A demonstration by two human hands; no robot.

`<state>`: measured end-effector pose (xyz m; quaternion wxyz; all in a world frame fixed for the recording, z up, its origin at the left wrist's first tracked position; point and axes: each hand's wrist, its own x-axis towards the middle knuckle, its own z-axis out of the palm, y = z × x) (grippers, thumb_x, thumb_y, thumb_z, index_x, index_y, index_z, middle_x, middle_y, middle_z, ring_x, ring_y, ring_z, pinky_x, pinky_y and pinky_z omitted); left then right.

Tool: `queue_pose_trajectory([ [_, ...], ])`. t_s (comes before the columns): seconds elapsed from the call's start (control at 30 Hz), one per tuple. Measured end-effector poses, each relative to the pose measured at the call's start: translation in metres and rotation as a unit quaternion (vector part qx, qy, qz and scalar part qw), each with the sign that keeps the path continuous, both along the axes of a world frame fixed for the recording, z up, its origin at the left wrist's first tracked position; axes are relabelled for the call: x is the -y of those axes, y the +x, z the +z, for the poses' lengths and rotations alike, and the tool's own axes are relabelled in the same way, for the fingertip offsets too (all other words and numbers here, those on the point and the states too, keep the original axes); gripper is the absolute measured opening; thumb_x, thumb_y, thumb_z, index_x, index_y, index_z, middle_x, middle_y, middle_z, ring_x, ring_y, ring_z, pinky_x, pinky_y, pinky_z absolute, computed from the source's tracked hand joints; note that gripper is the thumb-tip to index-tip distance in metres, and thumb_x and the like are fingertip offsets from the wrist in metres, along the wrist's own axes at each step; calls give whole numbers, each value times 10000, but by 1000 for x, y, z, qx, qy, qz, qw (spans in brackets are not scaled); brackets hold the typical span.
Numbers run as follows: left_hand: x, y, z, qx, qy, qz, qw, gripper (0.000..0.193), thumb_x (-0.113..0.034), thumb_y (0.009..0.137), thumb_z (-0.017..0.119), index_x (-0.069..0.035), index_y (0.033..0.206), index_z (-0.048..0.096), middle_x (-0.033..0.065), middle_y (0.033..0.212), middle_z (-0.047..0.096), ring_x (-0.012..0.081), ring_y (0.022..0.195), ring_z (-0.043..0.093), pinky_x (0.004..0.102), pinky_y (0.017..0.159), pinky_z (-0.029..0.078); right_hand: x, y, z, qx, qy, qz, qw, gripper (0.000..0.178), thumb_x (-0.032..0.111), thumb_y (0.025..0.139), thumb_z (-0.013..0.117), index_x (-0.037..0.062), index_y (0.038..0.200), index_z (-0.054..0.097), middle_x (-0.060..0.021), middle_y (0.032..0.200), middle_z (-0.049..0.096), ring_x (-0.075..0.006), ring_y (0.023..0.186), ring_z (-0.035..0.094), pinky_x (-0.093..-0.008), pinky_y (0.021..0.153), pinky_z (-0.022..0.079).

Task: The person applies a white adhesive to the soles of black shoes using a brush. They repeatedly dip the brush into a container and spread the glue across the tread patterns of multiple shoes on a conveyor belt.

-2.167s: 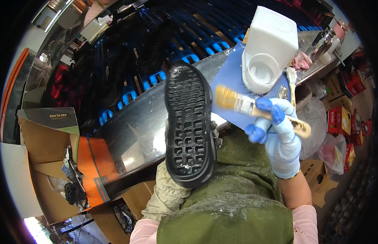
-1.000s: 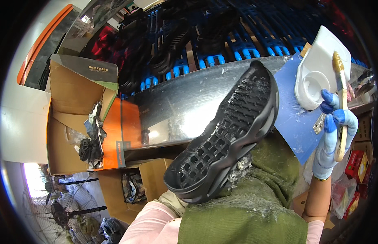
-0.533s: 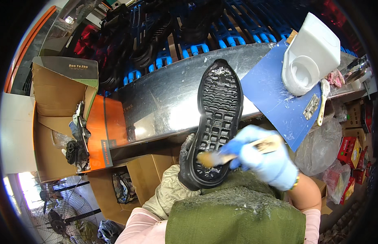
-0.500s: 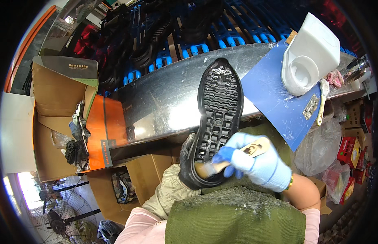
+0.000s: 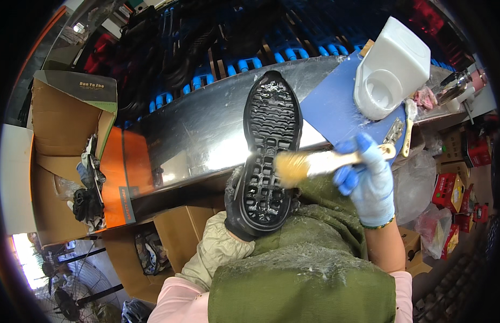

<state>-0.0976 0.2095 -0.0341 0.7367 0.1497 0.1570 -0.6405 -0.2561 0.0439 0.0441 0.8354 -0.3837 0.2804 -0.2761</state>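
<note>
A black shoe sole (image 5: 271,145) stands lengthwise before me, toe end away. Its hollowed, ribbed and gridded face is turned up, with whitish wet smears at toe and heel. My left hand (image 5: 232,191), in a greyish glove, grips the sole from its left side; most of its fingers are hidden behind it. In a light-blue glove with darker blue fingertips, my right hand (image 5: 372,185) is closed around the wooden handle of a paintbrush (image 5: 309,166). The brush is blurred by motion, its bristles over the sole's right edge near the middle; whether they touch cannot be told.
A metal bench (image 5: 201,124) runs across, with a blue sheet (image 5: 325,102) bearing a white plastic container (image 5: 400,59) and another brush (image 5: 409,129). At left is an open cardboard box (image 5: 61,129). Beyond lie blue rollers (image 5: 244,65); right, red boxes (image 5: 449,191).
My right hand has lifted the brush from inside the sole's heel and moved up and right. The sole sits slightly further left and up in view, as the whole picture has shifted left.
</note>
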Motion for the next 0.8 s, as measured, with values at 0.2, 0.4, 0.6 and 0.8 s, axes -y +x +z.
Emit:
queue_pose_trajectory([
  [0.2,-14,4,-16,-3,-88,-30,996,876,-658,963,490,9,1527,419,317,1414,547,487,1174,634,628,967,550,1,-4,-1,7,-191,-146,971,338,306,1066,585,-16,1157,636,-131,1055,721,-146,729,718,-210,529,517],
  [0.4,-5,-4,-7,-80,-149,28,985,651,-477,1033,490,20,1453,482,253,1334,610,361,1152,670,503,946,606,-21,24,-31,-45,-675,-45,735,444,124,744,884,183,1102,628,-63,977,649,-252,862,646,-385,726,531],
  [0.6,-4,-6,3,38,-60,57,996,435,-284,1101,416,15,1406,498,192,1250,650,259,1066,689,372,904,613,-16,42,-52,-113,-748,-62,651,477,270,737,868,275,1120,582,-20,1027,564,-279,952,565,-439,851,429],
  [0.8,-9,-4,10,17,-76,11,997,546,-430,1070,471,19,1373,538,242,1209,675,339,1020,719,469,827,641,-7,35,-34,-94,-720,-127,676,551,96,672,879,251,1108,580,-9,1004,601,-256,917,574,-391,831,456],
])
